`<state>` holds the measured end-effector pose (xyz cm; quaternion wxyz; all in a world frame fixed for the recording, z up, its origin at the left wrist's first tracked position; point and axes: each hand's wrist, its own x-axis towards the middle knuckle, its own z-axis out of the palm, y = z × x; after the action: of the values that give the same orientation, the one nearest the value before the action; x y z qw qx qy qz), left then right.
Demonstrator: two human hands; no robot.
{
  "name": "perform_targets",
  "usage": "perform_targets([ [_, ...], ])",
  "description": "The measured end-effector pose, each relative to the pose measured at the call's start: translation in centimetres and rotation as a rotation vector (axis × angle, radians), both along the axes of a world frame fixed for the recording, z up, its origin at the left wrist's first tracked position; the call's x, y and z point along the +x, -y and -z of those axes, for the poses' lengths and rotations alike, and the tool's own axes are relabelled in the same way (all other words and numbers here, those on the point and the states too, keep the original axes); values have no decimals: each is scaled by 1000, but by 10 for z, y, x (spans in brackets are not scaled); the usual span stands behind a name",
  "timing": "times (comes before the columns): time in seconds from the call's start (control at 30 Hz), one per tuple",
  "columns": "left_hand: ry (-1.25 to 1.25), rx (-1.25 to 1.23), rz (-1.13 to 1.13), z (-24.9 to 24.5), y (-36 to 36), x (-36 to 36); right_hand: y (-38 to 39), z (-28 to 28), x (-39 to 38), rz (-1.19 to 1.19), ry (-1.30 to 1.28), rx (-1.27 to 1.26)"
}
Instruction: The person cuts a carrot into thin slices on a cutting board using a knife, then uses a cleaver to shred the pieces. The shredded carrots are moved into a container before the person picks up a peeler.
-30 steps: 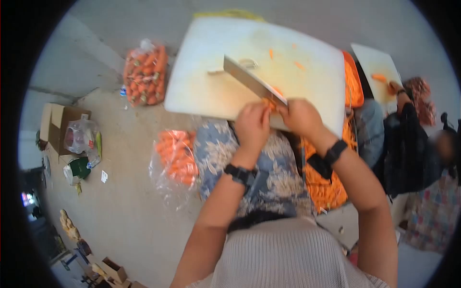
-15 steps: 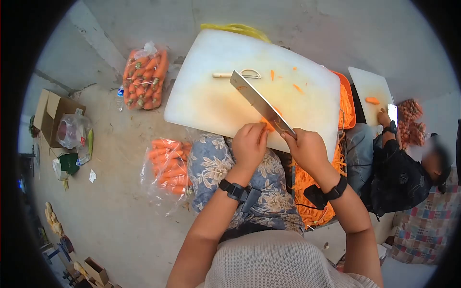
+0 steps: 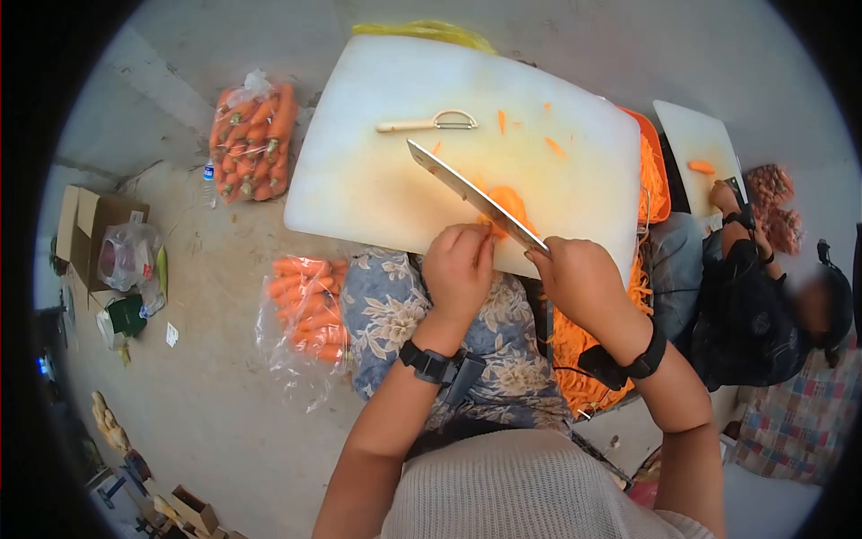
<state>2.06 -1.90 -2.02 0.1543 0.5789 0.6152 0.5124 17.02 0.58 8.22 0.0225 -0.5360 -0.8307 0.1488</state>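
My right hand is closed round the handle of a broad-bladed cleaver, which slants over the white cutting board. Orange carrot pieces lie against the blade on its far side. With bent fingers, my left hand presses a carrot to the board, right beside the blade; the hand hides most of that carrot. Farther back on the board lies a peeler with a pale handle, and several carrot scraps are scattered to its right.
Bagged carrots stand left of the board, and another open bag of carrots sits by my leg. Carrot shreds fill a container under the board's right side. At right, a co-worker works at a smaller board.
The view has shifted slightly, moving the board left and up in the picture. More cut carrot shows beyond the cleaver's blade. The co-worker's blade has turned and no longer looks bright.
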Motion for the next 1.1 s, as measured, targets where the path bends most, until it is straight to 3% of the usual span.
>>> perform_targets([
  [0.2, 22, 34, 21, 5, -1, 0, -17, 41, -11, -23, -17, 13],
  [0.37, 12, -7, 13, 1, -1, 1, -21, 35, -8, 49, -135, -11],
  [0.7, 46, -1, 1, -1, 0, 1, 5, -13, 0, 38, -36, 77],
  [1.1, 46, -9, 25, 0, 0, -1, 2, -5, 3, 3, 37, -33],
])
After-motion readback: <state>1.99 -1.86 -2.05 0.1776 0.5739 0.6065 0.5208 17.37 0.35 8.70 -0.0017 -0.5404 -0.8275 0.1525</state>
